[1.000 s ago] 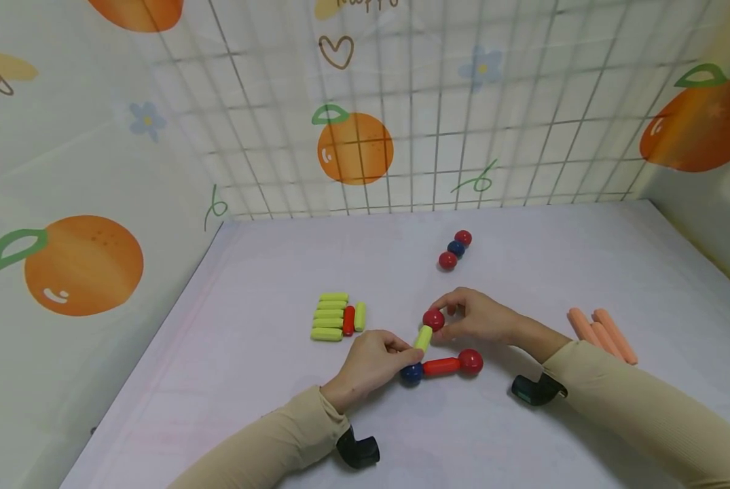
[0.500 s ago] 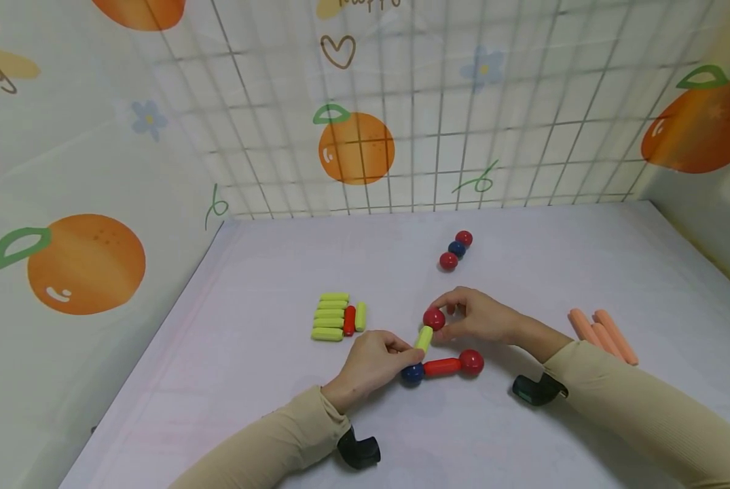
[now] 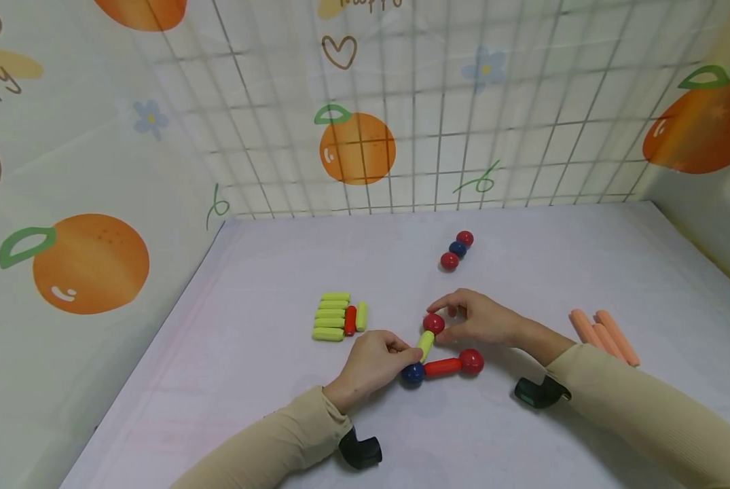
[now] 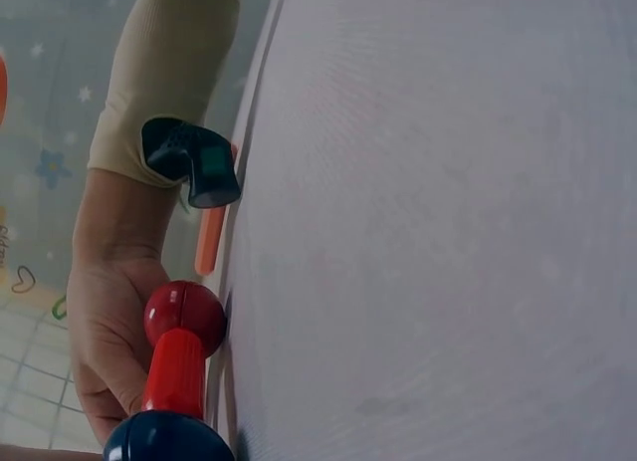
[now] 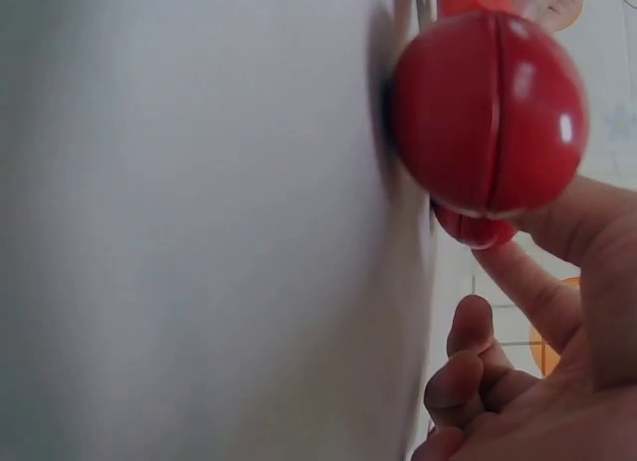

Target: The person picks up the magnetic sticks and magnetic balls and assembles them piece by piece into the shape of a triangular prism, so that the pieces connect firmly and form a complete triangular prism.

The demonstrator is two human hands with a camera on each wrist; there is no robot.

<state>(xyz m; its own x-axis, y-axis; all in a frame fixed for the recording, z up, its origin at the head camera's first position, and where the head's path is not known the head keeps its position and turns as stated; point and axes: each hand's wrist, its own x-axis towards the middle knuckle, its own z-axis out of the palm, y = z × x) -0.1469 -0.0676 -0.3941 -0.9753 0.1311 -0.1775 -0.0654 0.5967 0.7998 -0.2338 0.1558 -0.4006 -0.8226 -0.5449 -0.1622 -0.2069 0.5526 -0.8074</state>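
Note:
In the head view, my left hand (image 3: 373, 360) pinches the near end of a short yellow rod (image 3: 426, 345), just above a dark blue ball (image 3: 412, 374). At the rod's far end is a red ball (image 3: 434, 324), held between the thumb and index finger of my right hand (image 3: 483, 320). A red rod (image 3: 443, 367) runs from the blue ball to a second red ball (image 3: 471, 361) lying on the table. That second ball (image 5: 488, 113) looms large in the right wrist view, partly covering the pinched one (image 5: 473, 229). The left wrist view shows the red rod (image 4: 176, 371) between its two balls.
Left of the hands lie several yellow rods (image 3: 329, 314) in a stack, beside a small red rod (image 3: 350, 320). Farther back, a row of red and blue balls (image 3: 458, 249) sits on the white table (image 3: 267, 272). Orange rods (image 3: 606, 337) lie at the right, near my right sleeve.
The pinched red ball and the yellow rod have shifted slightly toward me, closer to the blue ball, with my right fingers following. My left hand stays nearly still.

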